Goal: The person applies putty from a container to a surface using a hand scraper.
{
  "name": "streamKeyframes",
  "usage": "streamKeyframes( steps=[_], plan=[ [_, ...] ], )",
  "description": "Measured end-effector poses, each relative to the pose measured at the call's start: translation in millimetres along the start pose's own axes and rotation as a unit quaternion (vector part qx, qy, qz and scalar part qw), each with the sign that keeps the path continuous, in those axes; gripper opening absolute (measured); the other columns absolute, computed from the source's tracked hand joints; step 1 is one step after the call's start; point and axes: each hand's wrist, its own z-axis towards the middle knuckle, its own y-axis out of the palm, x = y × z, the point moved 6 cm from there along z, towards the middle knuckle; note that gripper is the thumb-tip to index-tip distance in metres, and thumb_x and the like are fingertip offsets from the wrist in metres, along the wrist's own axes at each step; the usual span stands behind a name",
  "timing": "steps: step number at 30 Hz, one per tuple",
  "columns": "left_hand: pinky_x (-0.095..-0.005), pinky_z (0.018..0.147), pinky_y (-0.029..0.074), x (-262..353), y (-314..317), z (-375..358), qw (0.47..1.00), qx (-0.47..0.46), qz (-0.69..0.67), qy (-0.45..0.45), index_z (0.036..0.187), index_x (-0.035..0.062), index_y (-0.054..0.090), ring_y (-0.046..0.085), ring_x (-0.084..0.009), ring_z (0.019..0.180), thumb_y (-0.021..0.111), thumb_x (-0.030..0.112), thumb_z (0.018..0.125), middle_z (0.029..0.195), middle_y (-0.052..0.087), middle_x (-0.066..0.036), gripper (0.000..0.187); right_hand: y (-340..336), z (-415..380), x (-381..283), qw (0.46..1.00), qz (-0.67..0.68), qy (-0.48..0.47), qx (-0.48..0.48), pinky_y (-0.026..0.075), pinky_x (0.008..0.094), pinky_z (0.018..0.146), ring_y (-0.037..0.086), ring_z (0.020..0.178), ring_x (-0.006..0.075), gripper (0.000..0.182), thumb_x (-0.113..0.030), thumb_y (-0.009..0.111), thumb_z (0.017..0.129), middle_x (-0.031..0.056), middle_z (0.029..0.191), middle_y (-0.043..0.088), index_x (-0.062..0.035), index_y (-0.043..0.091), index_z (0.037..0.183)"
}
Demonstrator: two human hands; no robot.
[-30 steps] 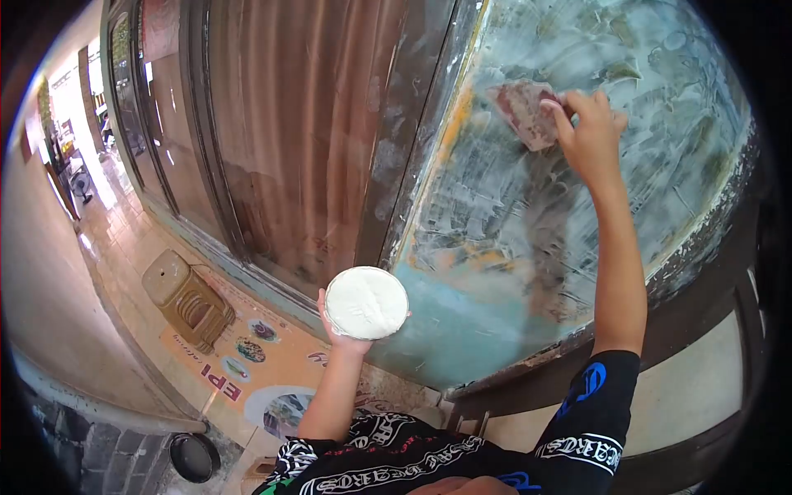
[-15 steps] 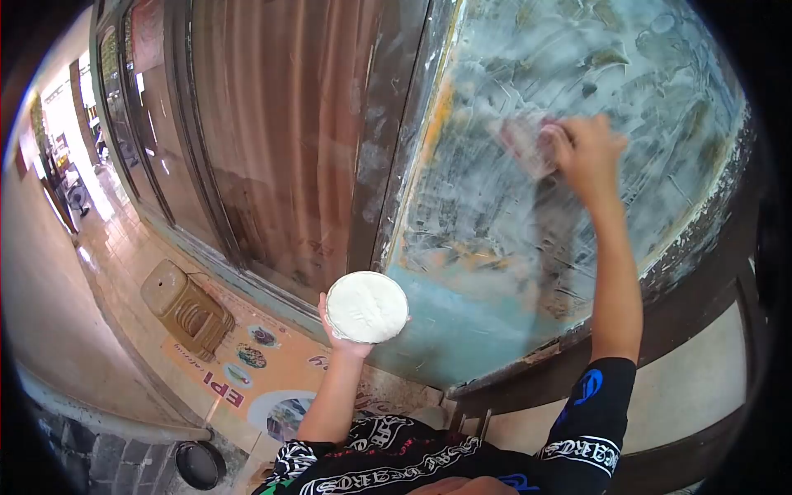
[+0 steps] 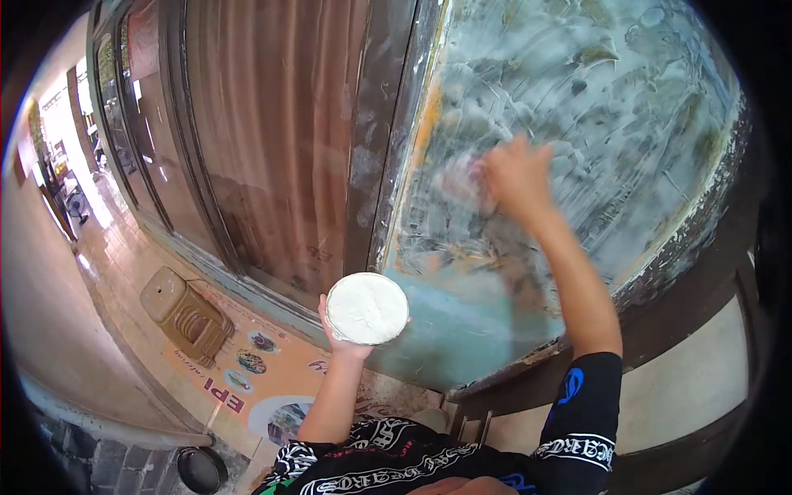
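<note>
My left hand point(image 3: 337, 340) is wrapped round the side of a round tub of white putty point(image 3: 367, 308), its top facing me. The putty's surface is nearly smooth with a few marks. Up and to the right, my right hand point(image 3: 518, 177) is closed on a flat putty scraper point(image 3: 462, 178), smeared by motion, against the wall panel point(image 3: 569, 124). White streaks and ridges of putty cover much of this panel over grey and blue-green patches. Below the streaks, a bare green strip point(image 3: 445, 330) runs along the panel's lower part.
Left of the panel stands a dark-framed window point(image 3: 276, 140) with a brown curtain behind the glass. A tan plastic stool point(image 3: 194, 318) lies on the floor by a printed banner point(image 3: 223, 371). A dark round pan point(image 3: 201, 469) sits at lower left, and brown-framed furniture point(image 3: 685, 379) at lower right.
My right hand has swept the scraper left and down across the panel. My left hand and the tub have stayed almost in place; the putty's surface looks smoother.
</note>
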Motion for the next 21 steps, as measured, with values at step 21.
streamKeyframes(
  steps=[21],
  plan=[
    [-0.0868, 0.100, 0.028, 22.7, -13.9, -6.5, 0.999, 0.035, 0.004, 0.041, 0.148, 0.0174, 0.047, 0.042, -0.0492, 0.136, 0.045, 0.077, 0.086, 0.154, 0.043, -0.015, 0.086, -77.6, 70.1, 48.2, 0.965, 0.069, 0.107, 0.231, 0.032, 0.0485, 0.086, 0.058, 0.092, 0.0229, 0.023, -0.036, 0.069, 0.091, -0.0009, 0.082, 0.067, -0.0144, 0.073, 0.086]
  ],
)
